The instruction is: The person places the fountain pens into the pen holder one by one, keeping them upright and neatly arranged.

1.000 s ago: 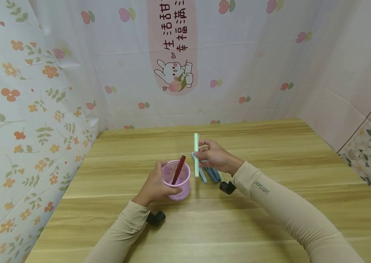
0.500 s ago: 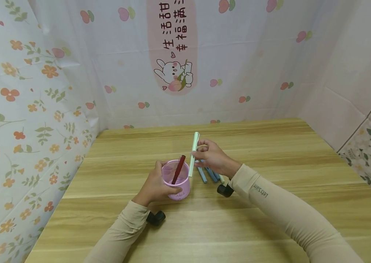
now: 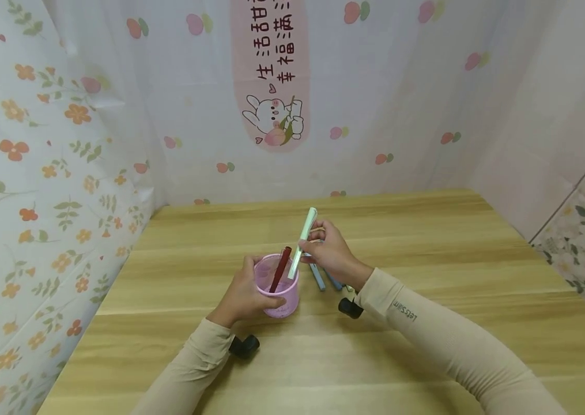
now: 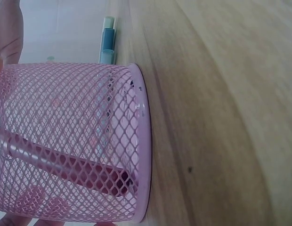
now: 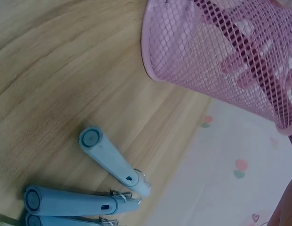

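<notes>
Left hand: I curl my left hand (image 3: 242,297) round the left side of the pink mesh cup (image 3: 282,310), thumb across its front.
Cup: it stands upright on the wooden table (image 3: 193,248), its round mouth facing up.
Right hand: with my right hand (image 3: 335,253) I pinch the pale green pen (image 3: 306,229) between thumb and fingers.
Pale green pen: tilted, its lower end over the right part of the cup's mouth, just beside the red pen; whether that end is below the rim, I cannot tell.
Dark red pen (image 3: 280,269): leaning inside the cup, its top above the rim.
Blue pens: a light blue pen (image 5: 110,157) and a darker blue pen (image 5: 70,201) lie under and beside my right hand; a strip of wood separates them from the cup.
Table edges: the back edge, before the printed cloth (image 3: 375,98), and the left edge are both well apart from the cup.
</notes>
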`<state>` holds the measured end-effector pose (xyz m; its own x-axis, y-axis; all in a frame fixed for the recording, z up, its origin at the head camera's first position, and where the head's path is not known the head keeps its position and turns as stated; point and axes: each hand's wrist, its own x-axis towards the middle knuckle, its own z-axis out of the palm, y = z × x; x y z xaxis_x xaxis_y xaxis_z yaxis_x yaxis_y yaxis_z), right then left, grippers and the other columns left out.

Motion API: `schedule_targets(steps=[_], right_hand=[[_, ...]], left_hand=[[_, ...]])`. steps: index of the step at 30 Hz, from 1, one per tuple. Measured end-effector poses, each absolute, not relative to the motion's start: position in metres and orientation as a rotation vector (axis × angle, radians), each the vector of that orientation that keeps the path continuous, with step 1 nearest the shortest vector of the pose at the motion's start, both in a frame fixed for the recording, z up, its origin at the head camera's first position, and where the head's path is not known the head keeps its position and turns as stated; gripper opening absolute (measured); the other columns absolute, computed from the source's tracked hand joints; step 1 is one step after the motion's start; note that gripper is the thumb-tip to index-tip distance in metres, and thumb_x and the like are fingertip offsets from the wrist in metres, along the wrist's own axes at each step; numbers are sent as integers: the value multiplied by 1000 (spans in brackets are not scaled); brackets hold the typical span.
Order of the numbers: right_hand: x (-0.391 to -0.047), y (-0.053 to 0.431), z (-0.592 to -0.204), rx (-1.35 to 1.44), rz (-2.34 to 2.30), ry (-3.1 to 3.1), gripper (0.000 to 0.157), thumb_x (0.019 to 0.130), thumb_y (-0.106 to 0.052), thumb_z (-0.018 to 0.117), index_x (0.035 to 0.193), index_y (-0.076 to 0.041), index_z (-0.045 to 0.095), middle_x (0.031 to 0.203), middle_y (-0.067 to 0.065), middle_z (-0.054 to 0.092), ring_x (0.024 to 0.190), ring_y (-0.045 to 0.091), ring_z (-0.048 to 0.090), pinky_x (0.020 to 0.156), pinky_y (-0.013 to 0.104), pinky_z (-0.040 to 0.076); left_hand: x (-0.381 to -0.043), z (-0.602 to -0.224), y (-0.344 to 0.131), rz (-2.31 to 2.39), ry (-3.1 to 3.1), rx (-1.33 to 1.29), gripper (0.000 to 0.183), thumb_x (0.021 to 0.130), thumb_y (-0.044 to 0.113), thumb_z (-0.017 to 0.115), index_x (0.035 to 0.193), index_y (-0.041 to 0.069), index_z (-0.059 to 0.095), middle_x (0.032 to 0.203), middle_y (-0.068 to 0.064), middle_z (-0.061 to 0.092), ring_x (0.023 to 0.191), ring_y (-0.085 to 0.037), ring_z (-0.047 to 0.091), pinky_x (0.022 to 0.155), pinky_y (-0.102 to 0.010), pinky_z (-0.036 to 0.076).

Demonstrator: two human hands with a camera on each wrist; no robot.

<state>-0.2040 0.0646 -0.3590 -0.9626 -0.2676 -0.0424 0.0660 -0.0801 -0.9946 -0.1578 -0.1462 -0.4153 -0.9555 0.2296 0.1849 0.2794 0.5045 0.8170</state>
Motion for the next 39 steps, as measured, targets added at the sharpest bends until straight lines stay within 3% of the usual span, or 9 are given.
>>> schedule_targets(steps=[13, 23, 29, 39], right_hand=[[-201, 61, -360, -403, -2087, 2192, 41, 92, 6, 58, 126, 4, 36, 106, 20, 51, 84, 23, 61, 81, 53, 53], [-195, 59, -365, -516, -2010, 2347, 42, 91, 3, 61, 126, 4, 38, 107, 21, 53, 89, 29, 62, 74, 40, 57], [-194, 58, -369, -564, -1991, 2402, 43, 90, 3, 62, 126, 5, 38, 109, 23, 54, 91, 33, 60, 73, 41, 57], [-193, 56, -375, -603, -1936, 2494, 38, 88, 3, 64, 120, 2, 43, 103, 19, 58, 89, 29, 62, 69, 32, 56]], left_hand=[[-162, -409, -145, -1436, -2695, -460, 93, 54, 16, 93, 126, -2, 37, 113, -18, 60, 95, -30, 61, 82, -42, 51], [-161, -412, -146, -1450, -2679, -471, 92, 54, 14, 92, 125, -2, 37, 116, -20, 60, 98, -33, 61, 85, -46, 51], [-159, -413, -146, -1467, -2676, -467, 92, 54, 14, 92, 125, -2, 37, 115, -20, 60, 98, -34, 61, 85, -46, 51], [-160, -415, -146, -1470, -2669, -470, 92, 53, 15, 93, 125, -2, 38, 114, -20, 60, 97, -33, 61, 84, -48, 51]])
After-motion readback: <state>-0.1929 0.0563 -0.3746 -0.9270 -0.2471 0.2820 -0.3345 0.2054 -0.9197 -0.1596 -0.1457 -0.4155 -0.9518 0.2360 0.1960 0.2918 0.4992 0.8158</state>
